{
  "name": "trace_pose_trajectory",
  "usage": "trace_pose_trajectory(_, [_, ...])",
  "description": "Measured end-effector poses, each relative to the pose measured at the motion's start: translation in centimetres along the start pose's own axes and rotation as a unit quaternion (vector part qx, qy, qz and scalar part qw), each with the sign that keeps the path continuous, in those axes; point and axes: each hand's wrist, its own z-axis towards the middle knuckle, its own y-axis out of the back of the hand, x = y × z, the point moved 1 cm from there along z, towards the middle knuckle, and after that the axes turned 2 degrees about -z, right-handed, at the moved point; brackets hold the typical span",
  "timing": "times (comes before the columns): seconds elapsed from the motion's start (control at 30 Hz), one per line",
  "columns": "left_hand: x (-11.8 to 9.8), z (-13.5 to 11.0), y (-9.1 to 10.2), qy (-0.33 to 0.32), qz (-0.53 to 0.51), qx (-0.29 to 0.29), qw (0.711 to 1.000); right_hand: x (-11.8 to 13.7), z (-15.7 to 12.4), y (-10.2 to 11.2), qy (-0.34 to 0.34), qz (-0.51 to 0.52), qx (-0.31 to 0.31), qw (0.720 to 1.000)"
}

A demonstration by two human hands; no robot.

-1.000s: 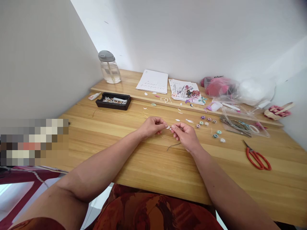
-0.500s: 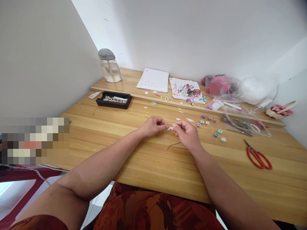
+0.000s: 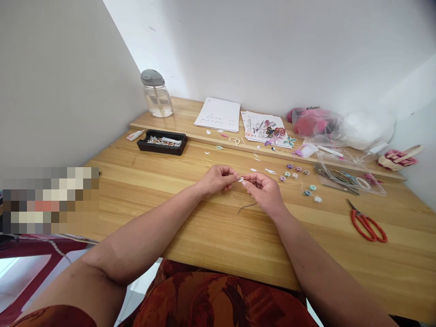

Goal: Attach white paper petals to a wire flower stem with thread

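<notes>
Both my hands meet over the middle of a wooden table (image 3: 211,236). My left hand (image 3: 217,178) and my right hand (image 3: 263,190) are closed in pinches on the two ends of a tiny white paper piece (image 3: 240,180), held just above the tabletop. A thin dark wire (image 3: 245,207) lies on the wood just below my right hand. Several small coloured paper coils (image 3: 299,179) lie to the right of my hands.
Red scissors (image 3: 367,222) lie at the right. A black tray of beads (image 3: 162,141), a glue tube (image 3: 134,135) and a water bottle (image 3: 156,94) stand at back left. Papers with quilled flowers (image 3: 266,129), plastic bags (image 3: 344,125) and a clear packet of strips (image 3: 347,176) fill the back right.
Both hands stay almost in place; the fingertips shift slightly as they work the white piece, and the view drifts a little.
</notes>
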Motion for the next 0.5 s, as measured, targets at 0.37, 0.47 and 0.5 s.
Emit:
trace_pose_trajectory(0.37, [0.16,0.01,0.05,0.006,0.012,0.009,1.000,0.12,-0.01,0.17,0.014,-0.015,-0.021,1.000])
trace_pose_trajectory(0.47, [0.24,0.05,0.03,0.001,0.008,0.008,1.000,0.11,-0.04,0.23,0.011,-0.008,-0.017,1.000])
trace_pose_trajectory(0.5, [0.26,0.05,0.01,-0.003,0.004,0.007,1.000,0.09,-0.04,0.25,0.011,-0.011,-0.017,1.000])
